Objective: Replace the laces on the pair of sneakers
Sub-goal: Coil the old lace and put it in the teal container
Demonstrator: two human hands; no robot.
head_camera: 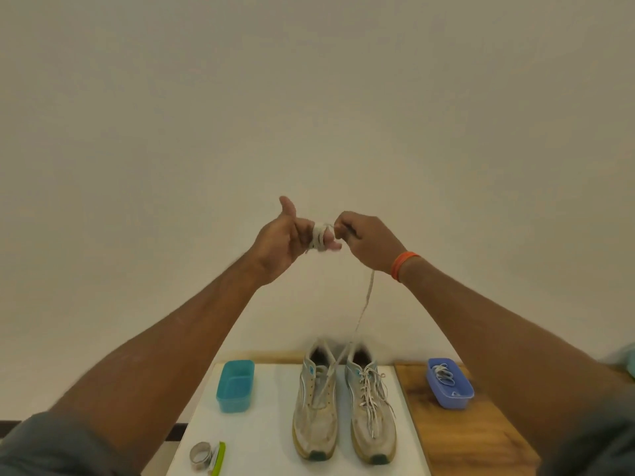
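Note:
Two worn white sneakers stand side by side on a white board (261, 438), toes toward me. The left sneaker (316, 403) has no lace through its eyelets; the right sneaker (372, 407) is laced. Both my hands are raised high above them. A white lace (367, 297) is wound in several turns around the fingers of my left hand (285, 242), thumb up. My right hand (367, 240), with an orange wristband, pinches the lace beside those turns. The rest of the lace hangs down across the left sneaker.
A teal plastic box (235, 386), with nothing in it, stands left of the sneakers. A blue box (450, 384) holding coiled white laces sits on the wooden table (474, 438) at the right. A tape roll (201, 455) and a green-edged item (218, 458) lie at the board's near left.

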